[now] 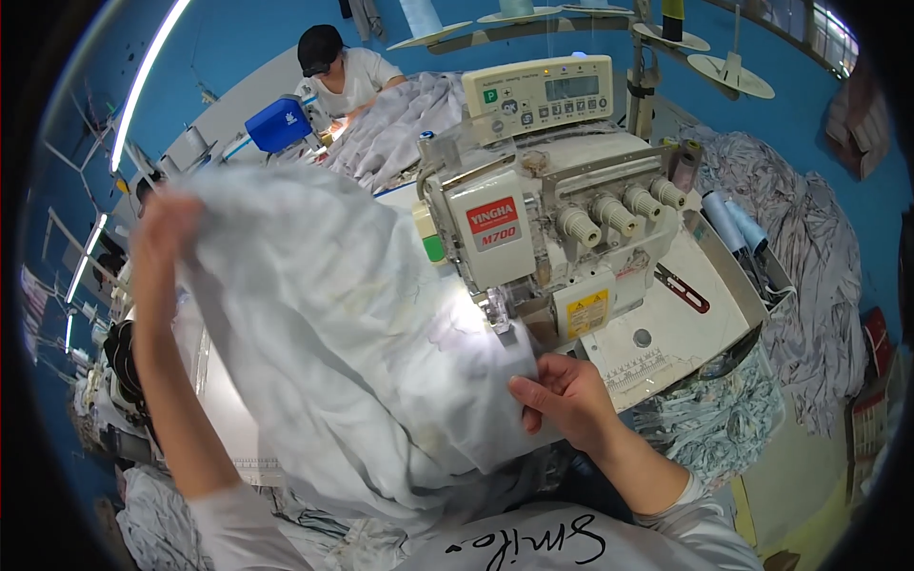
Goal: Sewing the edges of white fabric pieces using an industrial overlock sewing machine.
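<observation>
A large piece of pale grey fabric [333,295] spreads from the upper left to the bed of an overlock sewing machine [497,221], where its edge lies under the lit presser foot [497,312]. My left hand [169,228] is raised at the far left, smeared by motion, and holds up the fabric's outer corner. Close to the needle area, my right hand [562,390] pinches the fabric's edge between thumb and fingers. Below my hands, the lower folds drape toward my lap.
Red-handled thread snips [683,288] lie on the machine's right side. Behind stands a control panel [538,95] below thread cones [419,17]. Patterned cloth heaps [800,257] flank the right. A person in a black cap [328,71] works at another machine ahead.
</observation>
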The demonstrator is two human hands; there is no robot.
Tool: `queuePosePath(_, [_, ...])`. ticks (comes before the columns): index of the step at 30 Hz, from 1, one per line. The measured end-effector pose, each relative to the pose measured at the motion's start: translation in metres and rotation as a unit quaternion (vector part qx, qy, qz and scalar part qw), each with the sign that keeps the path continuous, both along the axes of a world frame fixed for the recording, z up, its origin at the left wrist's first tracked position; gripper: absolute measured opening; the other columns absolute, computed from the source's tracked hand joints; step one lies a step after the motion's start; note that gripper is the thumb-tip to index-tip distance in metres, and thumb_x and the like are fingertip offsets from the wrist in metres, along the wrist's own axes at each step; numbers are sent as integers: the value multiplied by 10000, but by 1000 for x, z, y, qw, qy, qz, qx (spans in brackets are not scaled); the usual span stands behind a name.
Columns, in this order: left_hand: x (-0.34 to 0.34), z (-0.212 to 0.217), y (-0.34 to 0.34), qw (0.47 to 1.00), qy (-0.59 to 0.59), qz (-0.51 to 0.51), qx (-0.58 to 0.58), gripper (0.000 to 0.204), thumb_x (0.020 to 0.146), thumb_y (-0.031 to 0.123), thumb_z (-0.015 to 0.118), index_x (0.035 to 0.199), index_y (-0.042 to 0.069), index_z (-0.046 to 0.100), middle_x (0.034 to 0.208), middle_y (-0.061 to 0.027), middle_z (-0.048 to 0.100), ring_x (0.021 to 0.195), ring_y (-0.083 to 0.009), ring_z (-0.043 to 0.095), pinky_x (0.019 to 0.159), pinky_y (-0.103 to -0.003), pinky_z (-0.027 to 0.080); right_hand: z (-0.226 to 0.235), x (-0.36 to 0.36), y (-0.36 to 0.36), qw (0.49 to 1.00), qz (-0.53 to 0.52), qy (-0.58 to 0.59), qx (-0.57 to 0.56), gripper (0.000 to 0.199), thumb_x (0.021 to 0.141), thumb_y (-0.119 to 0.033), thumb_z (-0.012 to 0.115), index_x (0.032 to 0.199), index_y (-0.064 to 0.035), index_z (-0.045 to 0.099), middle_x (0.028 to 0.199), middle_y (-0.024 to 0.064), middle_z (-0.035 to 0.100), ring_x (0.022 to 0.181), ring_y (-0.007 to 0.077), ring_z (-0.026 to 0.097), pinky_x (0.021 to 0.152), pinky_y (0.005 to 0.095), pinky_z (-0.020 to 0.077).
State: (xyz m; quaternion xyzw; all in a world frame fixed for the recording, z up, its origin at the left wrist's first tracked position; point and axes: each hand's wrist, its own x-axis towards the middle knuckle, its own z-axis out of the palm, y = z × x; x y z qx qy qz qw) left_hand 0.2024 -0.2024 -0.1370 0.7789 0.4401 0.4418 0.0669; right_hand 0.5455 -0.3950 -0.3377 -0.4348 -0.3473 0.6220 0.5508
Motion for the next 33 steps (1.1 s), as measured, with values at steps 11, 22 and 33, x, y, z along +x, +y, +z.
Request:
queuePosePath(11, [20,-182,-130,985,-7,163,63,117,799,48,567,897,-4,604,937,-141,525,882,-276,521,779,-329,417,1,-5,0,1000,0,16,6,173,863,-153,663,832,-4,581,663,31,592,505,83,557,469,207,453])
queuePosePath(22, [23,-32,-32,938,-24,171,299,106,870,71,584,923,-22,585,922,-77,570,869,-179,531,783,-270,423,-1,-6,-1,999,10,34,19,184,864,-169,664,876,2,599,690,34,599,503,86,559,452,210,446])
queuePosePath(33, [7,-195,-155,967,195,35,-159,418,617,109,770,997,44,607,1009,-139,560,1011,-325,520,873,-368,401,-1,-6,0,1000,11,0,17,188,871,-182,662,838,-8,598,642,25,589,498,83,552,477,218,451])
